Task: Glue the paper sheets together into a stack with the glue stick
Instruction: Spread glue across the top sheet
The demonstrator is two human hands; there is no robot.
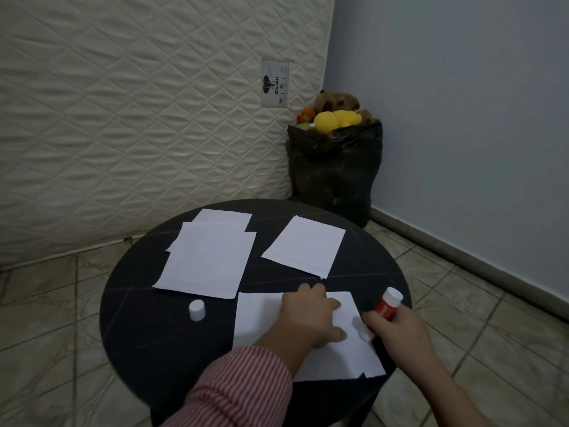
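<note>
A white paper sheet (261, 315) lies at the near side of the round black table (147, 328). My left hand (311, 318) presses flat on it. My right hand (397, 337) grips a red glue stick (385, 308), tilted with its white tip down on the sheet's right edge. The stick's white cap (196, 309) stands on the table to the left. A loose pile of white sheets (209, 260) lies at the far left. A single white sheet (304, 246) lies at the far right.
A quilted mattress (138, 118) leans against the wall behind the table. A black bag (335, 171) full of plush toys stands in the corner. Tiled floor (492, 318) surrounds the table.
</note>
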